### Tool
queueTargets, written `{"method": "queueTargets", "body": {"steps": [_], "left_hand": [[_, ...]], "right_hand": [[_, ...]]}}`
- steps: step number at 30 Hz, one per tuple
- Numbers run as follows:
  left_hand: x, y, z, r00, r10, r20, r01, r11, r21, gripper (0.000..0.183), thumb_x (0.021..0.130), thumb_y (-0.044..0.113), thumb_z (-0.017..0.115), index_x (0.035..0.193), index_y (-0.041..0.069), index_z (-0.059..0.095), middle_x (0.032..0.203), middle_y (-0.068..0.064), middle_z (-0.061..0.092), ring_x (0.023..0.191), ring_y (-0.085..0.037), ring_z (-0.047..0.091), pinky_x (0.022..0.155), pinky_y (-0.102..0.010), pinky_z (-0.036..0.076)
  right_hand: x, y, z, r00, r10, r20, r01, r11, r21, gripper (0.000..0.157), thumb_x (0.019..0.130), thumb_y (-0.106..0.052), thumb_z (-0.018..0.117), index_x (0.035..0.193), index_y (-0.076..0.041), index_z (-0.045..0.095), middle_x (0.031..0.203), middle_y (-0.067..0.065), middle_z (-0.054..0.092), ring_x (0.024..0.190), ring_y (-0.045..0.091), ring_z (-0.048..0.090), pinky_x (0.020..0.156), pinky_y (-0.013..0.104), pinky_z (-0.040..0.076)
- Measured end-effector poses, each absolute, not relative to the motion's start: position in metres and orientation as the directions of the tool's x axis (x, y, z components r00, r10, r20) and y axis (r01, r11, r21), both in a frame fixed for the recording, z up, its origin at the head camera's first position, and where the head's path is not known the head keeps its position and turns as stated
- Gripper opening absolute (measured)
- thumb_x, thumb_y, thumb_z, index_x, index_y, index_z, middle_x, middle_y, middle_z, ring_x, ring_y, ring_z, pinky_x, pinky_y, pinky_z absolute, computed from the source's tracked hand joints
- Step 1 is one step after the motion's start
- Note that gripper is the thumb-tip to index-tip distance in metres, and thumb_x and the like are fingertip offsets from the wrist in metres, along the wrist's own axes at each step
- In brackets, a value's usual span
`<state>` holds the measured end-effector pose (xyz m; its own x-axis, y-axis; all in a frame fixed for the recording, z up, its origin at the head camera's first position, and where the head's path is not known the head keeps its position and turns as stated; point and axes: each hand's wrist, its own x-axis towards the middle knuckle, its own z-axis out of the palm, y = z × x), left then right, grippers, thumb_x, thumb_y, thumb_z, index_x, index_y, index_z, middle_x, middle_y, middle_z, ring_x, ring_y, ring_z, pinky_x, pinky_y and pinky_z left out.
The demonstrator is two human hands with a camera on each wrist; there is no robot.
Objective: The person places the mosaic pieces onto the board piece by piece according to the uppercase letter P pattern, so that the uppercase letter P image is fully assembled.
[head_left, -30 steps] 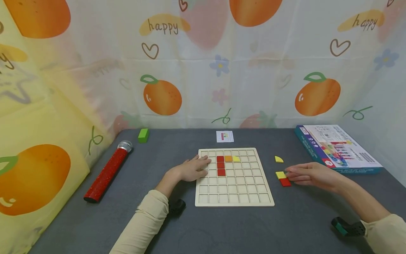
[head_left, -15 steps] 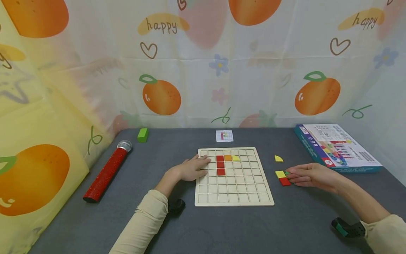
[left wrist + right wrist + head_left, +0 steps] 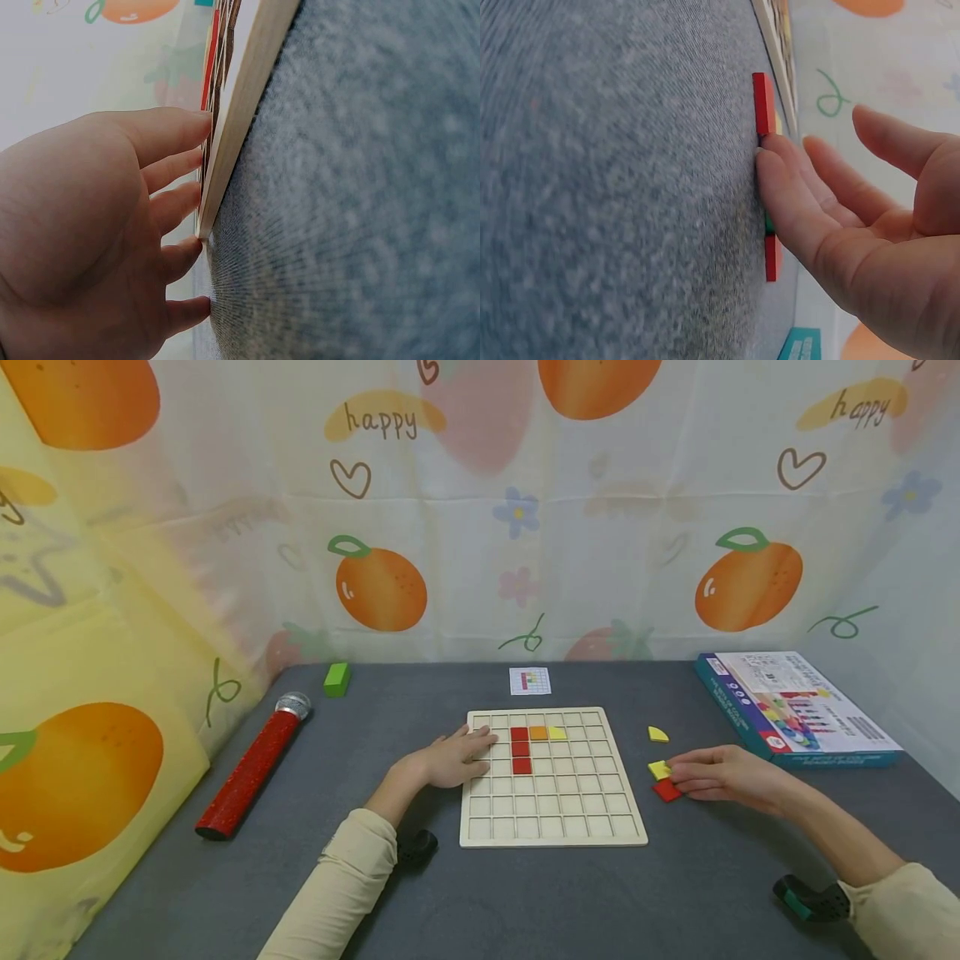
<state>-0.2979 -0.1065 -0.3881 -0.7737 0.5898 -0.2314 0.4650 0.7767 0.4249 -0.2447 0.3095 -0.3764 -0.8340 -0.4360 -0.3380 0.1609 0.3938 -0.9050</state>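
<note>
My left hand (image 3: 453, 758) rests with spread fingers on the left edge of a pale wooden grid board (image 3: 555, 831); in the left wrist view its fingertips (image 3: 196, 124) touch the board's rim. Red tiles (image 3: 521, 749), an orange tile (image 3: 538, 732) and a yellow tile (image 3: 557, 732) sit in the grid. To the right of the board, my right hand (image 3: 723, 774) touches loose tiles with nearly straight fingers. By its fingertips lie a yellow piece (image 3: 658, 770) and a red tile (image 3: 667, 791). The right wrist view also shows a green piece (image 3: 769, 223) and another red tile (image 3: 772, 259), partly behind the fingers.
A yellow quarter-round piece (image 3: 657, 735) lies behind the loose tiles. A small pattern card (image 3: 530, 682) is beyond the board. At the back right lies a game box (image 3: 802, 710). A red microphone (image 3: 258, 764) and a green block (image 3: 337, 679) stand to the left.
My right hand has shifted slightly left, and the red tile beside it has slid left and turned. The yellow piece has turned too. My left hand stays on the board.
</note>
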Motion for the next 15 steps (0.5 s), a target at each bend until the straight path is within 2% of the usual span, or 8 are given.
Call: {"method": "queueTargets", "body": {"steps": [6,15], "left_hand": [[-0.298,-0.107,-0.39,-0.775,0.588,-0.232,0.466,0.778,0.421,0.055,0.102,0.028,0.046,0.152,0.012,0.028,0.157,-0.008,0.017,0.143,-0.031,0.004,0.109,-0.057,0.009],[-0.299,-0.106,-0.39,-0.774,0.589,-0.233,0.47,0.78,0.413,0.055,0.102,0.027,0.046,0.151,0.011,0.028,0.157,-0.008,0.018,0.143,-0.031,0.004,0.109,-0.058,0.009]], "right_hand": [[-0.245,0.302,-0.38,-0.843,-0.452,-0.293,0.064,0.457,-0.887,0.053,0.098,-0.024,0.057,0.135,0.011,0.044,0.13,0.023,0.051,0.108,0.025,0.055,0.088,0.033,0.049],[-0.242,0.29,-0.385,-0.856,-0.49,-0.167,-0.127,0.512,-0.85,0.048,0.09,-0.015,0.068,0.128,0.01,0.053,0.115,0.019,0.061,0.103,0.029,0.056,0.08,0.027,0.05]]}}
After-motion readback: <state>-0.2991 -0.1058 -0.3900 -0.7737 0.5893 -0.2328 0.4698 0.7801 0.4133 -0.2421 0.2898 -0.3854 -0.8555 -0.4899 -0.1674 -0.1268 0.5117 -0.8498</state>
